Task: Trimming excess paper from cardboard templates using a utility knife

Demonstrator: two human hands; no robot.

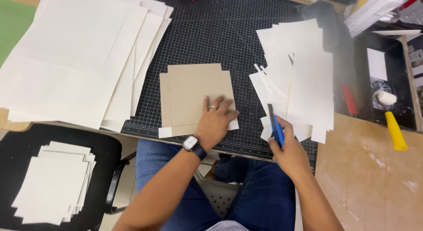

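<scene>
Head view, looking down over the cutting mat [211, 32].

Left hand [217, 121] spread flat, palm down, pressing the brown board stack [194, 96] at its 5 o'clock corner; closed on nothing, fingers fanned, ring and wristwatch [192, 143] showing. Board stack lying near the mat's centre, a white sheet edge [165, 132] peeking out along its lower side.

Right hand [287, 150] closed around a blue-handled knife [274, 125], tip pointing toward 12 o'clock, hovering over the lower edge of the loose white sheets [299, 76] at 3 o'clock of the board. Blade not touching the board.

Large cream sheets [75, 59] fanned at 9 to 11 o'clock. Smaller cut stack [55, 182] on a black chair [101, 145] at 7 o'clock. Yellow-handled roller [391, 121] resting in a black tray [392, 46] at 3 o'clock, well apart.

Judged from this: best to keep firm, even downward pressure on the stack so layers cannot creep; keep fingertips back from any cut line; hold the blade low and draw in one steady pass along the grid; likely trouble is the top board sliding off the sheet beneath.
</scene>
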